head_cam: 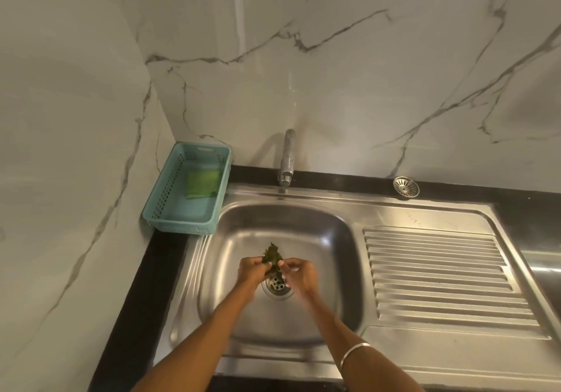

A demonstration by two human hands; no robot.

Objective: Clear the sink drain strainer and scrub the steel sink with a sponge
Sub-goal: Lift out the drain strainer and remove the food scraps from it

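A steel sink fills the middle of the view, with its drain at the basin's centre. Both my hands meet just above the drain. My left hand and my right hand together pinch a clump of dark green leafy scraps, which stands up between the fingertips. The drain's holes show below the hands. A round metal drain strainer lies on the black counter behind the drainboard. A green sponge rests inside a teal basket at the sink's back left.
A chrome tap rises behind the basin. The ribbed drainboard spreads to the right. A black counter edge runs along the left, against marble-patterned walls. A bangle circles my right wrist.
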